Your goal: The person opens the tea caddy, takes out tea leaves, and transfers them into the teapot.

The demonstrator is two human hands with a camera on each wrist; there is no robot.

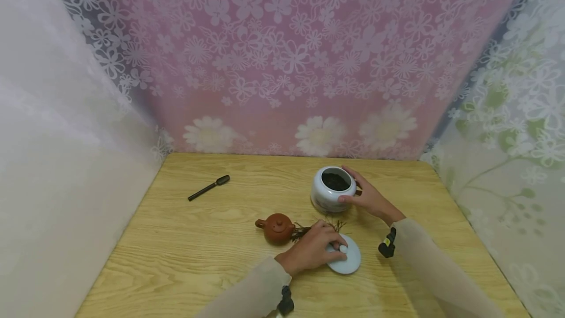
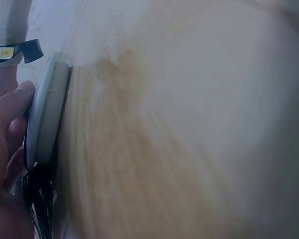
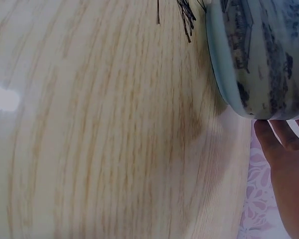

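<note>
A round white jar [image 1: 324,198] with a dark painted pattern, plain in the right wrist view, stands uncovered with dark contents inside. My right hand [image 1: 370,202] grips its right side, thumb in front and fingers behind. Nearer to me, my left hand [image 1: 311,249] pinches the knob of a white lid [image 1: 350,260], which also shows edge-on in the left wrist view. Whether the lid touches the table, I cannot tell. Dark thin twig-like strands [image 1: 301,231] lie partly behind the left hand, between a brown clay teapot [image 1: 278,229] and the jar.
A dark slender scoop [image 1: 209,188] lies at the back left of the wooden table [image 1: 176,249]. Pale side walls and a pink flowered backdrop [image 1: 291,63] border the tabletop. The teapot's handle points left.
</note>
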